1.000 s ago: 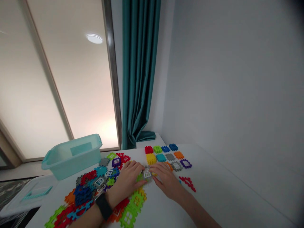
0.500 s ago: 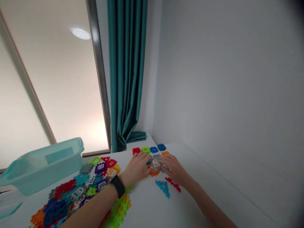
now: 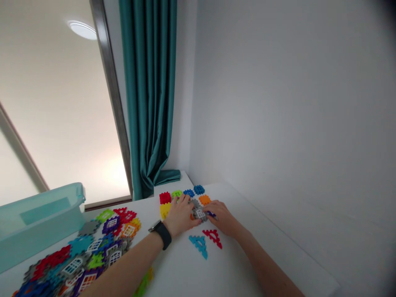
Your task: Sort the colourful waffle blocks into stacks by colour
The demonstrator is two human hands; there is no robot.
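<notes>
A grey interlocking tile with a white window (image 3: 201, 213) lies flat on the white table between my hands. My left hand (image 3: 181, 215), with a dark watch on its wrist, reaches over its left side, thumb at the near edge and fingers curved over neighbouring pieces. My right hand (image 3: 223, 218) pinches a purple tile (image 3: 211, 214) against the grey tile's right side; the fingers partly hide it. Around them lie an orange tile (image 3: 204, 200), a yellow tile (image 3: 165, 210) and a red tile (image 3: 165, 198). Closer to me are a light blue triangle piece (image 3: 199, 245) and a red triangle piece (image 3: 213, 237).
A lime tile (image 3: 177, 193), a blue tile (image 3: 188, 193) and a darker blue tile (image 3: 199, 189) line the far edge. Mixed tiles (image 3: 93, 245) are heaped at left, beside a pale teal bin (image 3: 46, 227). A green curtain (image 3: 151, 103) hangs behind; a wall (image 3: 278, 123) stands at right.
My view has turned rightward, so the scene sits further left. Both hands stay at the grey tile; a purple tile now shows under my right fingers. The red triangle piece is less covered.
</notes>
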